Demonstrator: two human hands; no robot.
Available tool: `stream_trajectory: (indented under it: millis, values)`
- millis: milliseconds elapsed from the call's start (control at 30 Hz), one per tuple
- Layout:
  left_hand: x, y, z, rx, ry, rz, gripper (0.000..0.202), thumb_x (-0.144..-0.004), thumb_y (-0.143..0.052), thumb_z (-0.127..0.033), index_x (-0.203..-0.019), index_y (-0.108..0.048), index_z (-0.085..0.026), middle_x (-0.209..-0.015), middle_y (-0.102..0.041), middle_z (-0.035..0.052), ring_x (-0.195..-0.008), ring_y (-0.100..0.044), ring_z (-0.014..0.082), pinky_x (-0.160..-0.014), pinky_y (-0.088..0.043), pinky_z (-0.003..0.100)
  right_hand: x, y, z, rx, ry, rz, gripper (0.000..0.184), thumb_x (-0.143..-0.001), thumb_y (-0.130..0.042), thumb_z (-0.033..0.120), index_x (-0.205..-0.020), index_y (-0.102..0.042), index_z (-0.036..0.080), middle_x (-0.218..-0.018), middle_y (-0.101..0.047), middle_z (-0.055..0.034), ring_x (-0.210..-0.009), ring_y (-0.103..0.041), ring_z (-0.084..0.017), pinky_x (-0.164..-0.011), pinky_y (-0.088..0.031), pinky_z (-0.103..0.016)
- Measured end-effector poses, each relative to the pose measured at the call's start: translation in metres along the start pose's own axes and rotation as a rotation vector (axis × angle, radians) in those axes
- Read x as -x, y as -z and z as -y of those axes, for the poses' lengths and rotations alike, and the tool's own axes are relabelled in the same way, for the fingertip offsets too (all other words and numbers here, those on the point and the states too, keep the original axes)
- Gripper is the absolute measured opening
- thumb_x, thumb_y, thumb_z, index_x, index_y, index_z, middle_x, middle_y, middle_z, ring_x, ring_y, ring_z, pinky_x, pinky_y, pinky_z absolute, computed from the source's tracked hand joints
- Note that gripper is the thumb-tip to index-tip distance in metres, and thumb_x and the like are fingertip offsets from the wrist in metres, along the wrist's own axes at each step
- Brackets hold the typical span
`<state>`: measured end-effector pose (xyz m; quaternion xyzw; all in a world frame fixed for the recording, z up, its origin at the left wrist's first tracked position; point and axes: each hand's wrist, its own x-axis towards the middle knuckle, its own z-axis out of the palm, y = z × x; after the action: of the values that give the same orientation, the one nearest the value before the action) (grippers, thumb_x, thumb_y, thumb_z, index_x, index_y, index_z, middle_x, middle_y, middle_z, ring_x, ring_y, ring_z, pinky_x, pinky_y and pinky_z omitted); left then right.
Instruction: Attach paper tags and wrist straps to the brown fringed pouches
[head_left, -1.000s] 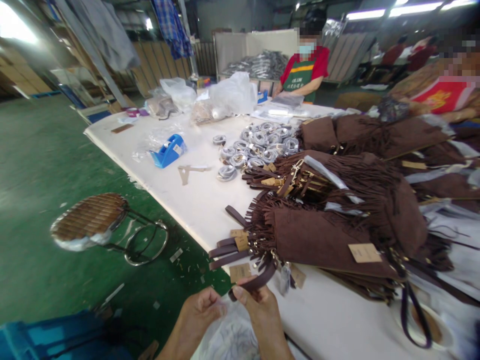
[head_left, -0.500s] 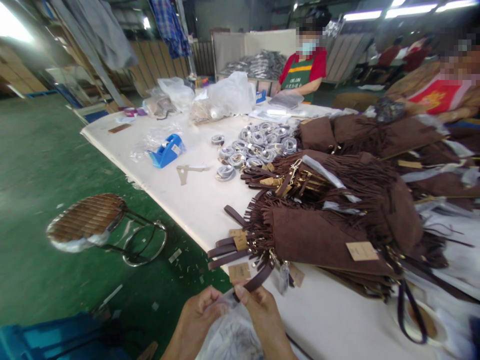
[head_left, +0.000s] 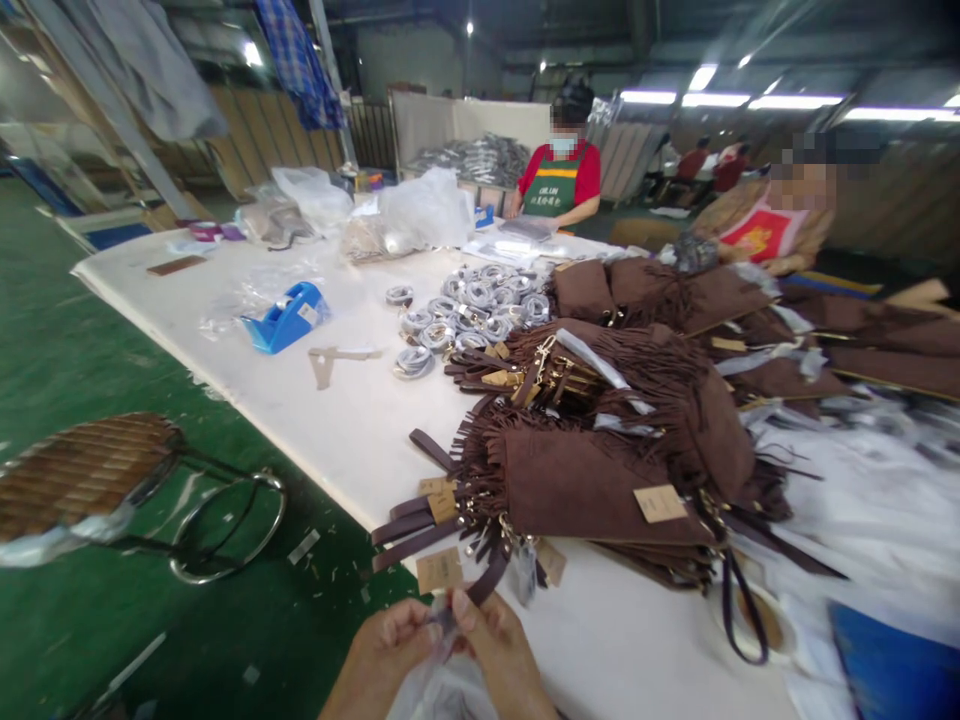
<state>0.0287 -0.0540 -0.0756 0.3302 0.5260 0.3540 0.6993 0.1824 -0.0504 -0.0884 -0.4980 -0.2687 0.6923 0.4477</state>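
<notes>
At the bottom of the head view, my left hand (head_left: 384,650) and my right hand (head_left: 496,640) are close together. Both pinch the gathered upper part of a clear plastic bag (head_left: 442,695), whose lower part runs out of view. A dark brown wrist strap (head_left: 489,580) reaches from the nearest pile to my right fingers; I cannot tell whether they grip it too. Just beyond my hands lies a stack of brown fringed suede bags (head_left: 592,480), with a cardboard tag (head_left: 439,570) hanging by the straps.
Coiled grey straps (head_left: 480,300), a blue tape dispenser (head_left: 285,318) and plastic bundles (head_left: 412,215) lie on the white table (head_left: 315,440). A stool (head_left: 90,470) stands left. One person (head_left: 559,185) in a green apron and another person (head_left: 765,235) are across the table.
The view has turned right and tilted up, so the table and piles appear further left. My hands have drawn closer together on the plastic bag, gathering its upper part.
</notes>
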Motion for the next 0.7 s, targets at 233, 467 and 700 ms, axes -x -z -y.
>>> stream_trajectory:
  millis: [233, 467, 700]
  values:
    - [0.001, 0.036, -0.011, -0.486, -0.067, -0.129, 0.043, -0.072, -0.063, -0.057, -0.059, -0.057, -0.017, -0.054, -0.051, -0.0014, -0.054, -0.043, 0.0147, -0.054, -0.029, 0.027, -0.009, 0.018, 0.028, -0.39, -0.147, -0.208, 0.053, -0.067, -0.074, 0.057, -0.103, -0.067, 0.018, -0.103, -0.071, -0.0082, -0.084, -0.066, -0.016, -0.07, -0.052, -0.026]
    - [0.004, 0.055, -0.007, -0.477, -0.02, -0.088, 0.048, -0.069, -0.063, -0.065, -0.065, -0.058, -0.017, -0.06, -0.054, -0.0007, -0.059, -0.048, 0.0168, -0.056, -0.032, 0.026, -0.021, 0.0, 0.022, -0.471, -0.15, -0.148, 0.034, -0.062, -0.085, 0.037, -0.084, -0.068, 0.018, -0.065, -0.063, 0.0041, -0.054, -0.054, -0.005, -0.054, -0.045, -0.016]
    - [-0.014, 0.013, -0.008, -0.307, 0.007, -0.021, 0.056, -0.064, -0.066, -0.069, -0.072, -0.062, -0.014, -0.064, -0.064, 0.0045, -0.056, -0.047, 0.0151, -0.055, -0.028, 0.026, -0.026, 0.01, 0.02, -0.359, -0.148, -0.183, 0.04, -0.053, -0.087, 0.044, -0.073, -0.066, 0.017, -0.058, -0.058, 0.0043, -0.048, -0.05, -0.006, -0.047, -0.041, -0.017]
